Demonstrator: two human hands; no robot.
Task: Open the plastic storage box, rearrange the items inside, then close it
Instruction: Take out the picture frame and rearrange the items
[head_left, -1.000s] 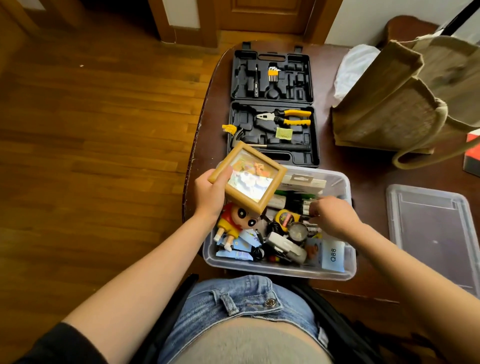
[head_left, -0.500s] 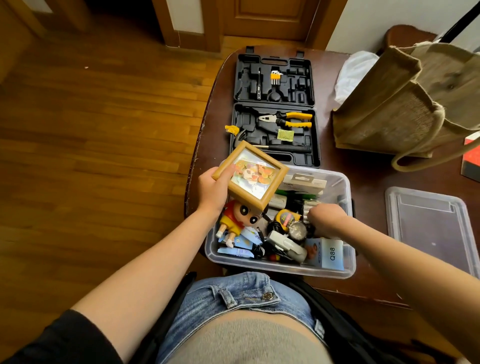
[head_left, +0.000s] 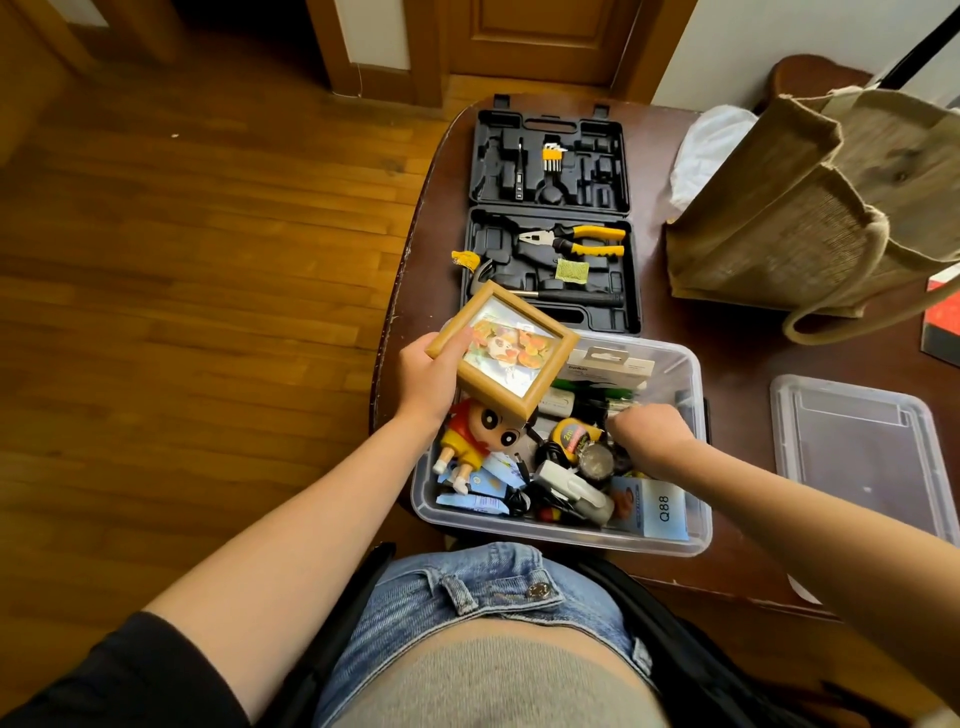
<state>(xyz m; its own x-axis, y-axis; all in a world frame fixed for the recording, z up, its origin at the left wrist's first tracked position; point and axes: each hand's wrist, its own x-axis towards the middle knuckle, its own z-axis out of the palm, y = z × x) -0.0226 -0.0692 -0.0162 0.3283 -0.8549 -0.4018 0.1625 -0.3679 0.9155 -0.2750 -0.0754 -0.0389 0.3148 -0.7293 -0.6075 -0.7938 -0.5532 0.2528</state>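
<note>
The left hand is gripping a square wooden picture frame above the clear plastic storage box on the table edge. The right hand is reaching among its contents; its grasp cannot be determined. The clear lid is lying beside it.

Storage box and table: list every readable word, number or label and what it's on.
"Q88": light blue carton at the storage box's near right corner.
"2m": yellow tape measure, faint.
White hang-tab package: brand print too small to read.
Blue packets under the doll: print blurred.
Picture frame in the left hand: no text legible.
</note>
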